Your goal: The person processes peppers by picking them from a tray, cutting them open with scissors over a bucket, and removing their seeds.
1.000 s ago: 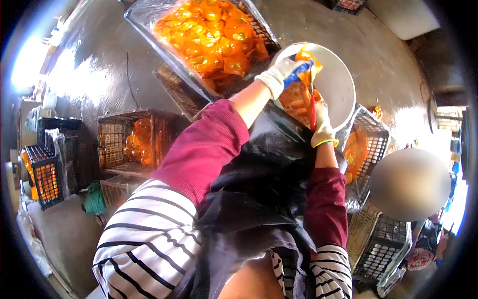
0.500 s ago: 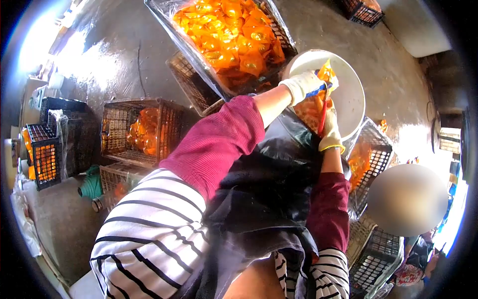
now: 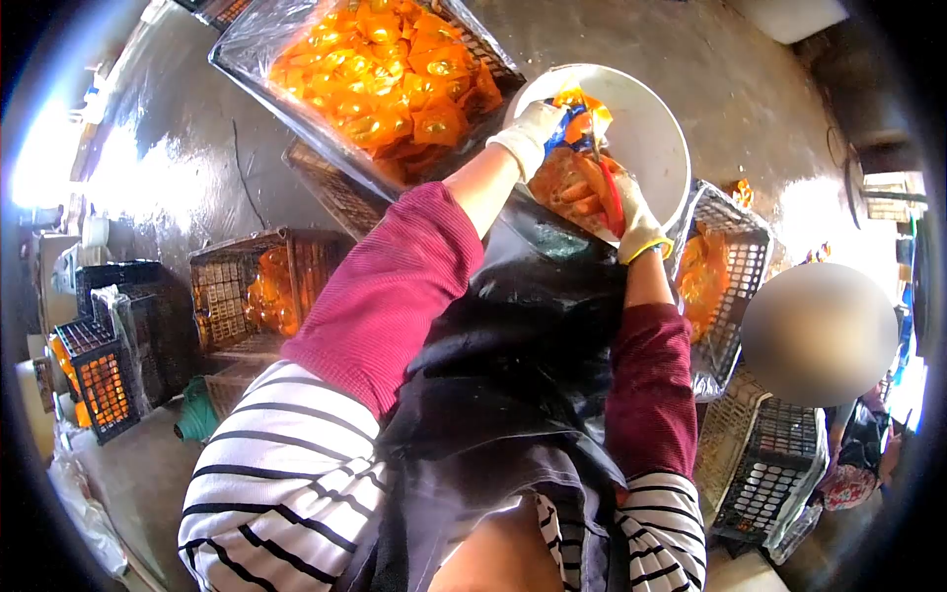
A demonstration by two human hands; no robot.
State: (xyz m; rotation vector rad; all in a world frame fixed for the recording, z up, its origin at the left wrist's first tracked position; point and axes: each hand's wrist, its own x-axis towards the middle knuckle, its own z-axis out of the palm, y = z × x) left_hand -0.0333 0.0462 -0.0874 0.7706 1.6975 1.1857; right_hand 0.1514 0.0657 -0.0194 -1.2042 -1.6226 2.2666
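My left hand (image 3: 538, 133), in a white glove with blue at the fingers, is closed on an orange plastic packet (image 3: 586, 107) above a white bucket (image 3: 663, 123). My right hand (image 3: 639, 215), in a pale glove with a yellow cuff, is wrapped round red-handled scissors (image 3: 614, 202). Their dark blades point up against the lower side of the packet; whether they cut into it I cannot make out. Orange-brown pieces (image 3: 562, 187) lie in the near part of the bucket, partly hidden by my hands.
A plastic-lined crate heaped with orange packets (image 3: 395, 74) stands left of the bucket. Another lined crate (image 3: 735, 257) with orange contents is at the right. Brown crates (image 3: 222, 296) and black crates (image 3: 99, 370) stand at the left. A person (image 3: 853, 434) is at the right edge.
The view has shifted, so bucket and crates appear further left and higher or lower. Both hands keep their hold; the packet looks more tilted and opened out, with the scissors still against it.
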